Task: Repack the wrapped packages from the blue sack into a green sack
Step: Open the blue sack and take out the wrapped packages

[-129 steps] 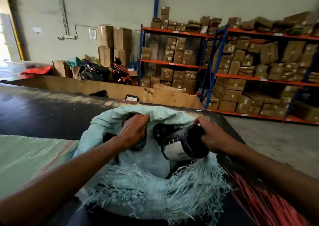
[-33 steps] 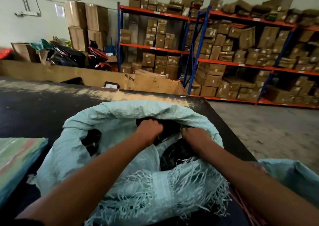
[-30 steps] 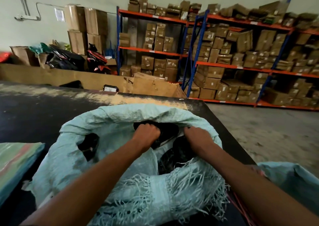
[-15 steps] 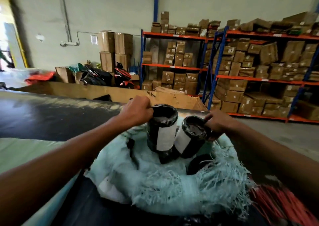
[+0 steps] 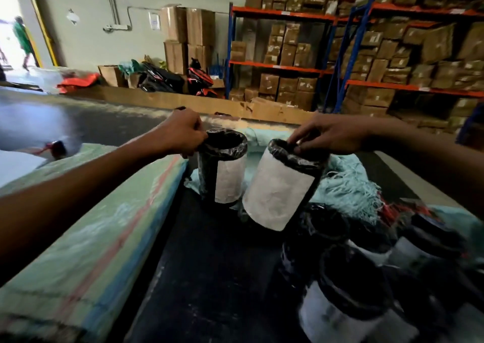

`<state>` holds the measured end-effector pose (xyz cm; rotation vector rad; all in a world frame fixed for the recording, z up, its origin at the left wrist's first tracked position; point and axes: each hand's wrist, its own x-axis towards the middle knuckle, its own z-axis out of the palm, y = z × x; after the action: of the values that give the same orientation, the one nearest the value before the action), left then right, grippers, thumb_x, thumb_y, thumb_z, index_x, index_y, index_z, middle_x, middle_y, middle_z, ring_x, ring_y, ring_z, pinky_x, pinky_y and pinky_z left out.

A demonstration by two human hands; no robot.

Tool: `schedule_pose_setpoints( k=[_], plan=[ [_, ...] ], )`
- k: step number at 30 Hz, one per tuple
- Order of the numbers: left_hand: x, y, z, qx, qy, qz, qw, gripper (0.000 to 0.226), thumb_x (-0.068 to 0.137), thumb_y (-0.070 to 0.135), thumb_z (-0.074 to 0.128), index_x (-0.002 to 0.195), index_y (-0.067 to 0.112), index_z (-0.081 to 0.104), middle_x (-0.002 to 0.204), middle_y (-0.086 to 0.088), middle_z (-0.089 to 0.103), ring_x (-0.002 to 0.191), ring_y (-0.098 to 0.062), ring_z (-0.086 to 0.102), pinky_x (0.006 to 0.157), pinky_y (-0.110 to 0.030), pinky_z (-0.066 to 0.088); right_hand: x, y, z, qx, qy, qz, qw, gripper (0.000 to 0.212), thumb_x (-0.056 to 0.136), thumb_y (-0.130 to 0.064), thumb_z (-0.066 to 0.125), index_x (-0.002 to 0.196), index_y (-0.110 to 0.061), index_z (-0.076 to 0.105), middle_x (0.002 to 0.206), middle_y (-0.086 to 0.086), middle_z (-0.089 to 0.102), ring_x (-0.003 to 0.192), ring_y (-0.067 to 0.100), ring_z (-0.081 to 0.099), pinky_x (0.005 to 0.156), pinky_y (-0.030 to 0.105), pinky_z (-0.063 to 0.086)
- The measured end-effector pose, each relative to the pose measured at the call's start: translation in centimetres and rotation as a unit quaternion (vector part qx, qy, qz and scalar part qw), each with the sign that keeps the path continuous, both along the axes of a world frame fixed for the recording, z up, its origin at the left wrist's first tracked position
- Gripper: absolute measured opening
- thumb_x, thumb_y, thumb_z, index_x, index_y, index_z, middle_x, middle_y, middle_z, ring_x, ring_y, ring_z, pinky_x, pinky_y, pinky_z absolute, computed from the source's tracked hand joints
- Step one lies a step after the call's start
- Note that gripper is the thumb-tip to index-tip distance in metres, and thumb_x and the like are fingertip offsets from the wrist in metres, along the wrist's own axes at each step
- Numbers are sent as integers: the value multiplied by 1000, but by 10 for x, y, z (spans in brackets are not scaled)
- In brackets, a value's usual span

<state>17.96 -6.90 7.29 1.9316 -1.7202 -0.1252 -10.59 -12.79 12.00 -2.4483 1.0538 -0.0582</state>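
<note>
- Several wrapped packages [image 5: 348,298] are seen nearest, blurred, clustered at the lower right of the dark worktop [image 5: 209,277]; a green sack [image 5: 86,232] lies flat along the left.
- Two more packages are held aloft over the worktop: the left package [image 5: 225,172] is pinched at its rim by the left hand [image 5: 180,133], closed narrowly; the right package [image 5: 280,185], tilted, is gripped at its top by the fingers of the right hand [image 5: 332,135].
- A slip is judged possible, since only the plastic wrap's edge is held (it could tear or stretch).
- The blue sack [image 5: 345,183], frayed, lies crumpled just behind both packages.
</note>
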Motion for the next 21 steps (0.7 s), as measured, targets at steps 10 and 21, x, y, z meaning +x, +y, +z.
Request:
schedule_pose_setpoints(
  k=[10, 21],
  plan=[
    [-68, 4, -65, 102, 33, -146, 983, 22, 92, 16, 58, 75, 3, 65, 63, -12, 69, 40, -11, 61, 41, -12, 43, 5, 84, -62, -30, 130, 95, 987, 25, 90, -20, 63, 114, -18, 68, 88, -8, 70, 80, 13, 64, 69, 24, 45],
    [-68, -8, -86, 157, 41, -232, 959, 22, 92, 25, 59, 81, 7, 59, 68, -15, 70, 48, -19, 67, 42, -17, 47, 5, 93, -82, -201, 205, 119, 950, 25, 80, -39, 69, 98, -21, 69, 80, 3, 66, 68, 23, 58, 57, 27, 40]
  ],
)
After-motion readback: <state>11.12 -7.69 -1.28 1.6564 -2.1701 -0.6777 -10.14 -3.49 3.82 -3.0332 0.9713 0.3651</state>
